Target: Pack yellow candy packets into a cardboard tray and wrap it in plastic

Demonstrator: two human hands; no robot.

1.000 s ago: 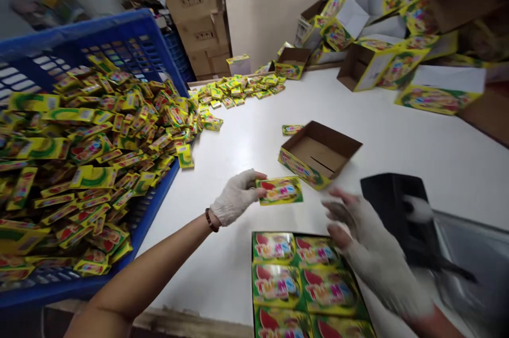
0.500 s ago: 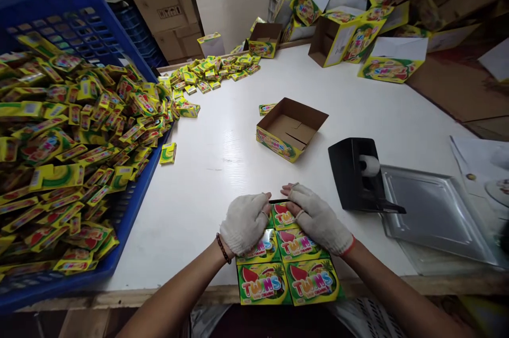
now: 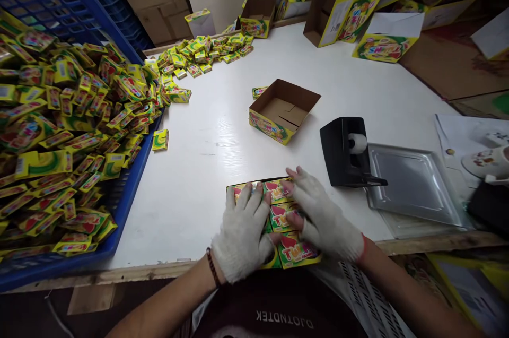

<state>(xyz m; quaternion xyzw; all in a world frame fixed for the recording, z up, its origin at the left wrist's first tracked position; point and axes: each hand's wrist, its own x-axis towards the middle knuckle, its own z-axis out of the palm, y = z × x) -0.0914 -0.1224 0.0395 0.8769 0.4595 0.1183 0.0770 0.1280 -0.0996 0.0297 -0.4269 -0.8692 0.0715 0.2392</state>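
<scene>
Several small TWINS boxes [image 3: 296, 250] with watermelon pictures stand in tight rows at the table's front edge, inside a tray-like carton [image 3: 228, 188] whose thin rim shows at the back. My left hand [image 3: 242, 234], in a white fingerless-tip glove, lies flat over the left part of the rows with its fingers spread. Along the right side rests my right hand [image 3: 328, 216], gloved too, its fingers stretched and apart against the boxes. Both palms hide part of the rows. Beyond them sits an open carton [image 3: 270, 128] with a bare brown inside.
On the left a blue crate [image 3: 137, 168] overflows with small yellow-green boxes, and a loose box [image 3: 160, 139] lies beside it. A black tape dispenser [image 3: 342, 152] and a metal tray [image 3: 413, 184] stand to the right. Folded-out cartons [image 3: 387, 43] are heaped at the back.
The packed rows have shifted away from me, fully onto the table. My left hand has moved from the far left edge to flat on top; the right has slid along the side. The view has tilted down.
</scene>
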